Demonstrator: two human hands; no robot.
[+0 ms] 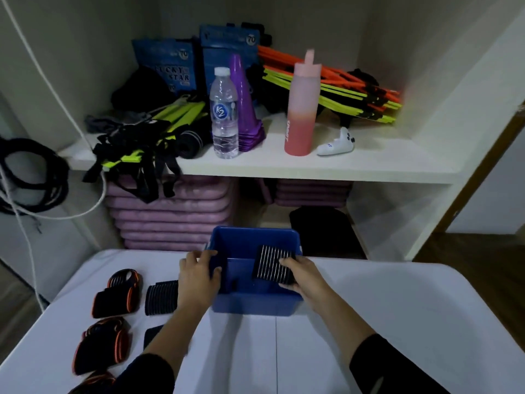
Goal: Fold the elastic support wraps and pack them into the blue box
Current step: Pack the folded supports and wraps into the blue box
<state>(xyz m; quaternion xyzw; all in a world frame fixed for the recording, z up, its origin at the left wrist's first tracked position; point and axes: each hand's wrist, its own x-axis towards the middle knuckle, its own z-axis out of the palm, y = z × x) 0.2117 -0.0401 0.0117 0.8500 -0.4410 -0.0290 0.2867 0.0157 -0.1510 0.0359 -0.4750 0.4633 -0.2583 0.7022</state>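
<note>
Head: right hand (pixel 301 273), wrap (pixel 272 263) above box (pixel 252 304)

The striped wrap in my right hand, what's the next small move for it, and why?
Probably lower the striped wrap into the blue box and let go. Your right hand holds it folded at the box's open top, while your left hand grips the box's left wall, which should keep it steady. Other wraps lie on the table to the left.

A water bottle (pixel 224 112), purple cones (pixel 246 109) and pink bottle (pixel 301 106) stand on the shelf (pixel 312 163).
</note>
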